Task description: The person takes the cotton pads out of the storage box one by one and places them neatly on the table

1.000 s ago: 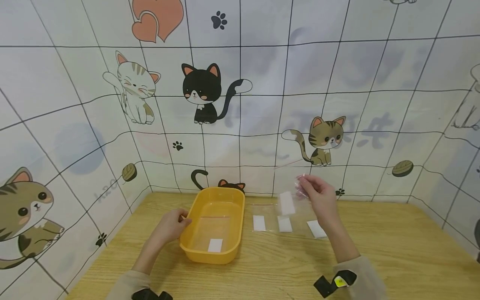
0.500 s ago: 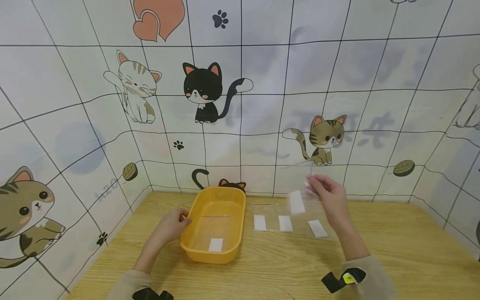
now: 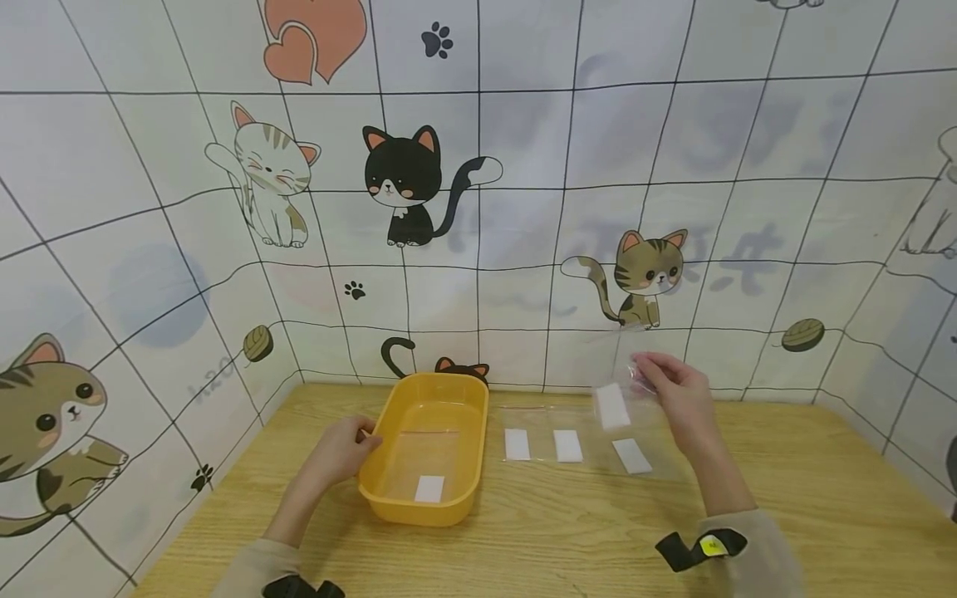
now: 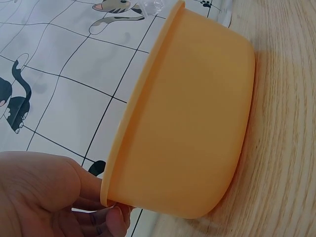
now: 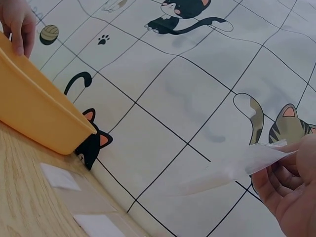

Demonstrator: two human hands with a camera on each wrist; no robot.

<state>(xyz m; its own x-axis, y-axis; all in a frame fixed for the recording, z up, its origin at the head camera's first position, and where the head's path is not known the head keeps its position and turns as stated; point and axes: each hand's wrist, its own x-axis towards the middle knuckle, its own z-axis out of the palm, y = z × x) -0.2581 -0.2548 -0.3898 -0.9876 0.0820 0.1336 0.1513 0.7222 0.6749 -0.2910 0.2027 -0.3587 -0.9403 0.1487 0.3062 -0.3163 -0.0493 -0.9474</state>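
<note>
My left hand [image 3: 340, 453] grips the left rim of a yellow plastic tub [image 3: 422, 513]; its fingers show at the tub's rim in the left wrist view. Inside the tub lies a clear zip bag [image 3: 429, 455] with a white rectangle in its lower part. Raised over the right side of the table, my right hand [image 3: 679, 403] pinches the top of another clear bag [image 3: 613, 405], which hangs down with a white rectangle in it. From the right wrist, this bag [image 5: 222, 173] is seen nearly edge-on.
Several more clear bags with white rectangles lie on the wooden table [image 3: 538, 531] right of the tub, such as the left one [image 3: 516, 444], the middle one [image 3: 568, 446] and the tilted one [image 3: 631, 457]. A cat-print sheet [image 3: 523, 208] stands behind the table.
My right hand has moved steadily rightward with the hanging bag, which has passed from above the middle bag towards the tilted one. The left hand and the tub have stayed still.
</note>
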